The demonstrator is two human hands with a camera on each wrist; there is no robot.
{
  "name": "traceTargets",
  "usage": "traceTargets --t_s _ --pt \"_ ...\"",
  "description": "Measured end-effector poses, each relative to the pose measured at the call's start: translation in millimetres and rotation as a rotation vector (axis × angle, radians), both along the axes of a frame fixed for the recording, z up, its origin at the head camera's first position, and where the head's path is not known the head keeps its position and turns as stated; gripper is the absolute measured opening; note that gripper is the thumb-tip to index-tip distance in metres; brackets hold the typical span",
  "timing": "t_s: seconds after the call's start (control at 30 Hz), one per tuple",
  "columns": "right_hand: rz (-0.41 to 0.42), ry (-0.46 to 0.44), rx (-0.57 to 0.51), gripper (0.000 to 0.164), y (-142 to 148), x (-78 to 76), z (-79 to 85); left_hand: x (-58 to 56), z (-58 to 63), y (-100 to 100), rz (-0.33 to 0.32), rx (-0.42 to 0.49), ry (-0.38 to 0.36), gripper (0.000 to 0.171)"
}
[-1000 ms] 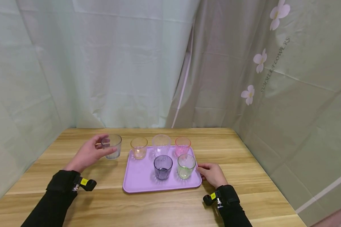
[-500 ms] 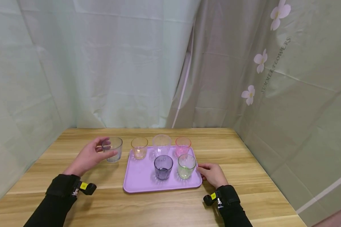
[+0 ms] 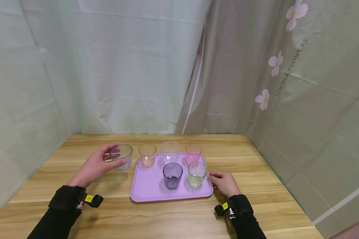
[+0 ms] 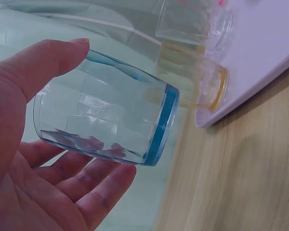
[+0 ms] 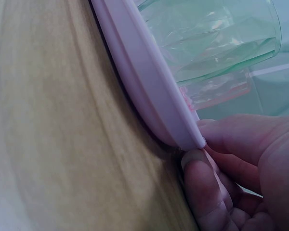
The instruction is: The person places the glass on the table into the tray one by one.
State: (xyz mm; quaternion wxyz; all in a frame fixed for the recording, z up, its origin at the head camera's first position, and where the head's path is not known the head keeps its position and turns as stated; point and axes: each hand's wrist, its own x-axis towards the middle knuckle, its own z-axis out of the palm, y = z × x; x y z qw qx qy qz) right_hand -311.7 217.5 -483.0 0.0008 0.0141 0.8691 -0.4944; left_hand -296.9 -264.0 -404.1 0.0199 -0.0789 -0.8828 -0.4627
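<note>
My left hand [image 3: 95, 165] holds a clear, bluish drinking glass [image 3: 126, 153] upright, just left of the purple tray [image 3: 146, 191]. In the left wrist view the thumb lies along one side of that glass [image 4: 111, 106] and the fingers along the other; its thick blue base is apart from the wooden table. My right hand [image 3: 225, 184] pinches the right edge of the tray, thumb on top and a finger beneath the rim [image 5: 154, 91]. On the tray stand an amber glass [image 3: 147, 156], a clear glass [image 3: 171, 151], a pink glass [image 3: 193, 154], a dark grey glass [image 3: 172, 176] and a green glass [image 3: 197, 174].
The wooden table [image 3: 179, 219] stretches around the tray. Pale curtains [image 3: 131, 73] hang along its back and both sides, with printed flowers [image 3: 276, 63] on the right. The front left part of the tray is bare. The amber glass stands nearest the held one.
My left hand has carried the bluish glass slightly rightward, closer to the tray, and a little lower. The right hand keeps its pinch on the tray's edge.
</note>
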Motion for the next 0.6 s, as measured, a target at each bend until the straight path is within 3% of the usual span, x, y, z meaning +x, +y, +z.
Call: traceTargets --t_s 0.6 --pt "-0.011 -0.007 -0.004 0.025 0 0.2 0.0 9.5 6.9 16 -0.042 0.045 0.013 0.087"
